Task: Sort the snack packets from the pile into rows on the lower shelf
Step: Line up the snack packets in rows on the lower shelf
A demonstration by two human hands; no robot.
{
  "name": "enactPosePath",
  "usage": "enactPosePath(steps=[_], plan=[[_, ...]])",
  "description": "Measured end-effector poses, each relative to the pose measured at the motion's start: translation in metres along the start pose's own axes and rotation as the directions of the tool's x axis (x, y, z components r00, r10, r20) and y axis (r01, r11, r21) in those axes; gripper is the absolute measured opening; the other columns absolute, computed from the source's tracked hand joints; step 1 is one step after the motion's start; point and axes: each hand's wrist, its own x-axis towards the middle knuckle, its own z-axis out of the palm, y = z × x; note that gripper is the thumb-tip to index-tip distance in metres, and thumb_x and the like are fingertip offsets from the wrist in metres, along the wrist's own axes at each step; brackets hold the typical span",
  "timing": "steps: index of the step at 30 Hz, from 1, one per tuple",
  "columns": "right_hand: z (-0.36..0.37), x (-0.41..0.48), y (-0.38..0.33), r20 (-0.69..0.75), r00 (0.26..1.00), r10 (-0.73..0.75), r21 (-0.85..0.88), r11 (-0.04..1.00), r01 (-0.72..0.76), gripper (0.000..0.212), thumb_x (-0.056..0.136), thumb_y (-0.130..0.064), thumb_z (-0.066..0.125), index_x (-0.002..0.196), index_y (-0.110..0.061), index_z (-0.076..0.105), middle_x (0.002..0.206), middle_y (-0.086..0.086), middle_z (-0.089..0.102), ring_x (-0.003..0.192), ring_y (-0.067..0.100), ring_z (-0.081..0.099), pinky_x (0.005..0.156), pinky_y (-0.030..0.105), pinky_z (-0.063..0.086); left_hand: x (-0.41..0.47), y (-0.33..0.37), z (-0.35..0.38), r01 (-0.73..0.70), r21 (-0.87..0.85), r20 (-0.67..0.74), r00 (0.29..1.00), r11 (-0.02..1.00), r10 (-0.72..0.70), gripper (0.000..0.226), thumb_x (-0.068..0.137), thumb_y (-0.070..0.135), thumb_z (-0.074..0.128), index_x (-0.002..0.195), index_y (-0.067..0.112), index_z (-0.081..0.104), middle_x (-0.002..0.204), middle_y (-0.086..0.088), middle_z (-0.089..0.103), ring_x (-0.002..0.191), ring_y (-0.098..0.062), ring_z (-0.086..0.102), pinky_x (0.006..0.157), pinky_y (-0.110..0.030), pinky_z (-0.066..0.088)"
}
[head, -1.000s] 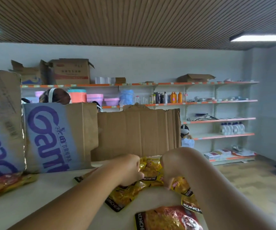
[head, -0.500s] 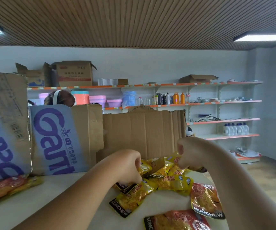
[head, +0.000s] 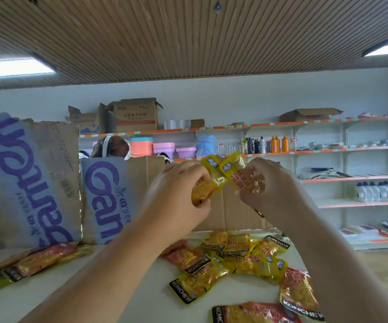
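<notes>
1. Head view: the left grip (head: 176, 197) is held up above the surface, fingers curled round a yellow packet (head: 208, 186). The packet sticks out of the fist, up and to the right.
2. The right grip (head: 274, 190) is level with it and just to its right, pinching a second yellow packet (head: 236, 170). The two packets touch at their upper ends.
3. The pile of snack packets (head: 239, 259) lies on the white surface (head: 109, 294) below both grips. Yellow and red packets overlap, with labels facing different ways.
4. One red packet (head: 253, 313) lies apart at the near edge.
5. At left on the surface, a loose row of packets (head: 34, 259) lies in front of the printed cardboard boxes (head: 32, 183).
6. At far right, the wall shelves (head: 356, 177) carry bottles.
</notes>
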Motion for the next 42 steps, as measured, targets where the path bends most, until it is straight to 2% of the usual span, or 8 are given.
enactPosePath(steps=[7, 11, 18, 23, 25, 28, 30, 42], plan=[[-0.009, -0.007, -0.061, 0.023, 0.975, -0.220, 0.002, 0.976, 0.220, 0.033, 0.074, -0.050, 0.076, 0.094, -0.034, 0.055, 0.097, -0.011, 0.060, 0.084, 0.014, 0.059, 0.070, 0.035, 0.050, -0.037, 0.001, -0.062, 0.065, 0.101, -0.189, 0.981, 0.993, -0.046, 0.042, 0.074, 0.035, 0.084, 0.110, 0.032, 0.063, 0.119, 0.021, 0.063, 0.108, -0.006, 0.054, 0.085, -0.030, 0.047], [-0.005, -0.016, -0.105, -0.019, 0.953, -0.304, 0.111, 0.946, 0.304, 0.033, 0.071, -0.051, 0.074, 0.090, -0.034, 0.054, 0.093, -0.013, 0.059, 0.079, 0.009, 0.058, 0.064, 0.026, 0.047, -0.056, 0.000, -0.106, 0.082, 0.148, -0.249, 0.968, 0.986, -0.043, 0.037, 0.077, 0.044, 0.075, 0.110, 0.030, 0.064, 0.115, 0.019, 0.065, 0.104, -0.012, 0.059, 0.085, -0.030, 0.049], [0.046, -0.034, -0.196, -0.037, 0.918, -0.394, 0.263, 0.883, 0.389, 0.032, 0.073, -0.047, 0.076, 0.092, -0.039, 0.052, 0.096, -0.017, 0.056, 0.085, 0.004, 0.052, 0.069, 0.010, 0.040, -0.116, -0.045, -0.198, 0.198, 0.230, -0.288, 0.949, 0.953, -0.128, 0.045, 0.075, 0.034, 0.087, 0.114, 0.028, 0.065, 0.120, 0.016, 0.066, 0.108, -0.017, 0.062, 0.091, -0.037, 0.052], [0.102, -0.051, -0.273, -0.038, 0.920, -0.391, 0.371, 0.849, 0.376, 0.035, 0.072, -0.040, 0.083, 0.093, -0.034, 0.056, 0.097, -0.012, 0.058, 0.084, 0.008, 0.053, 0.070, 0.022, 0.043, -0.166, -0.095, -0.268, 0.261, 0.233, -0.332, 0.927, 0.937, -0.176, 0.045, 0.072, 0.022, 0.090, 0.110, 0.020, 0.068, 0.120, 0.010, 0.067, 0.110, -0.018, 0.062, 0.097, -0.035, 0.050], [0.123, -0.060, -0.305, -0.044, 0.919, -0.392, 0.410, 0.831, 0.375, 0.036, 0.073, -0.034, 0.087, 0.093, -0.030, 0.058, 0.096, -0.010, 0.059, 0.083, 0.006, 0.051, 0.069, 0.015, 0.041, -0.185, -0.114, -0.295, 0.282, 0.262, -0.344, 0.921, 0.923, -0.183, 0.045, 0.070, 0.018, 0.091, 0.109, 0.017, 0.069, 0.117, 0.007, 0.069, 0.108, -0.015, 0.061, 0.097, -0.020, 0.044], [0.161, -0.079, -0.368, -0.028, 0.908, -0.419, 0.475, 0.793, 0.381, 0.037, 0.072, -0.031, 0.089, 0.093, -0.027, 0.058, 0.097, -0.006, 0.060, 0.084, 0.012, 0.054, 0.072, 0.028, 0.045, -0.227, -0.145, -0.345, 0.342, 0.280, -0.360, 0.903, 0.897, -0.232, 0.043, 0.071, 0.022, 0.090, 0.109, 0.021, 0.069, 0.113, 0.008, 0.068, 0.102, -0.010, 0.058, 0.089, -0.003, 0.033], [0.182, -0.091, -0.404, -0.033, 0.903, -0.429, 0.518, 0.765, 0.382, 0.037, 0.072, -0.029, 0.089, 0.093, -0.024, 0.059, 0.096, -0.004, 0.061, 0.083, 0.013, 0.054, 0.071, 0.027, 0.045, -0.251, -0.164, -0.372, 0.367, 0.287, -0.367, 0.895, 0.885, -0.252, 0.041, 0.073, 0.026, 0.088, 0.108, 0.024, 0.067, 0.112, 0.010, 0.068, 0.099, -0.009, 0.058, 0.085, 0.001, 0.031], [0.330, -0.164, -0.574, 0.090, 0.858, -0.505, 0.699, 0.646, 0.306, 0.037, 0.073, -0.033, 0.087, 0.090, -0.029, 0.053, 0.095, -0.011, 0.056, 0.084, 0.011, 0.054, 0.075, 0.025, 0.047, -0.393, -0.275, -0.470, 0.544, 0.371, -0.352, 0.833, 0.753, -0.428, 0.042, 0.073, 0.032, 0.087, 0.109, 0.030, 0.066, 0.110, 0.018, 0.062, 0.102, -0.011, 0.058, 0.079, -0.020, 0.038]])
